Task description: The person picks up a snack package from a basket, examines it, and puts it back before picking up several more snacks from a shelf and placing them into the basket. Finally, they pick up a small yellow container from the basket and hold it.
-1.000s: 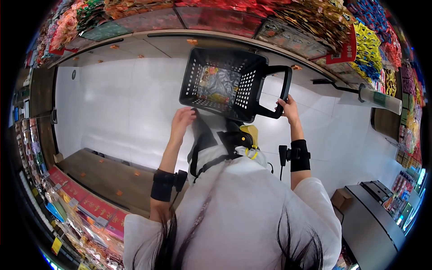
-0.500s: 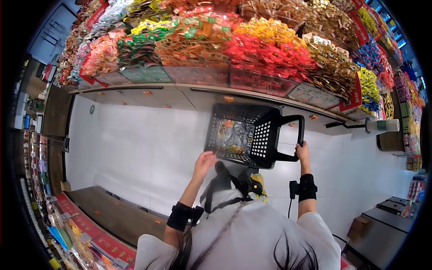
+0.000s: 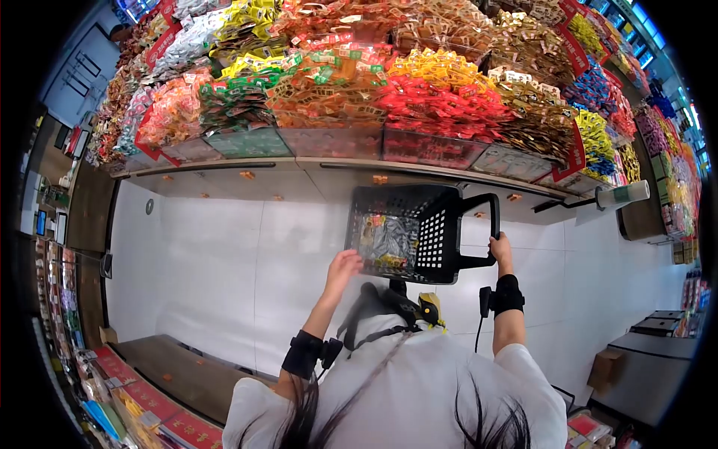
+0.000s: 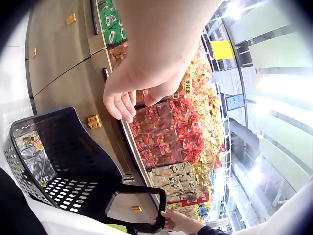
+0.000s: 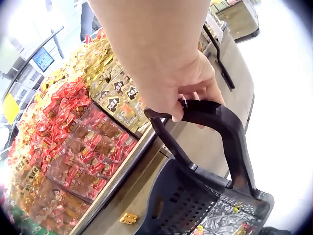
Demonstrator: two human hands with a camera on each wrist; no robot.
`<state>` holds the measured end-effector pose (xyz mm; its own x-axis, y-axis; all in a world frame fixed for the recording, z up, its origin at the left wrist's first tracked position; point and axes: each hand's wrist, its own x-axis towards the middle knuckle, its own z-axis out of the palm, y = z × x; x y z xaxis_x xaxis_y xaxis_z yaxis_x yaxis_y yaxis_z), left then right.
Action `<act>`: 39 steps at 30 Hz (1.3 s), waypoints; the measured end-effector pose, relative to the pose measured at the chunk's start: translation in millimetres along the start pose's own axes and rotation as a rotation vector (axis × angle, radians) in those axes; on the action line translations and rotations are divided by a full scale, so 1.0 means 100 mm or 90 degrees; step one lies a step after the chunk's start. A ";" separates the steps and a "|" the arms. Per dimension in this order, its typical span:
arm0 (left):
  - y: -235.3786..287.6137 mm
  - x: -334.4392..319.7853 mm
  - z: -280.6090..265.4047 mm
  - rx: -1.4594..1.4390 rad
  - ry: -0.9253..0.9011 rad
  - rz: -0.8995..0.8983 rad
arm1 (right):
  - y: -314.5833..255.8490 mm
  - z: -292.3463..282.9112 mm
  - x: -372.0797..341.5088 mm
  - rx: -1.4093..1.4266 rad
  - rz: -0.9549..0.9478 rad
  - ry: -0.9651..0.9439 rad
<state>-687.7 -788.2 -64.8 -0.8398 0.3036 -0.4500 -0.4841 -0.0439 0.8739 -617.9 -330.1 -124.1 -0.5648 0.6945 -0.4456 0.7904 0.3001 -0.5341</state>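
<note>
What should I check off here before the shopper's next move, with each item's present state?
1. Right hand gripping the handle: ok, fingers curled round it.
2. Left hand free: ok, it holds nothing.
3. Left hand clear of the basket: ok, a gap shows in the left wrist view.
4. Packets in the basket within its walls: ok, they lie low inside.
5. Display stocked: ok, red packets are heaped there.
6. Next item chosen: cannot tell, neither hand touches a displayed packet.
</note>
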 end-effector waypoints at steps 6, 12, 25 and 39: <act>0.10 0.05 0.02 -0.025 0.029 0.000 | 0.39 0.22 0.34 -0.057 -0.154 0.128; 0.13 0.07 0.08 -0.018 0.025 0.018 | 0.25 0.11 0.23 -0.037 -0.039 0.021; 0.16 0.08 0.14 -0.022 0.016 0.029 | -0.13 0.03 -0.28 -0.164 0.045 0.105; 0.12 0.00 0.17 0.010 0.008 0.017 | 0.32 -0.20 -0.22 -0.164 0.079 0.138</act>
<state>-689.5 -772.5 -51.5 -0.8558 0.2898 -0.4285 -0.4575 -0.0374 0.8884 -575.3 -322.8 -117.0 -0.4193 0.8505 -0.3175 0.8992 0.3410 -0.2742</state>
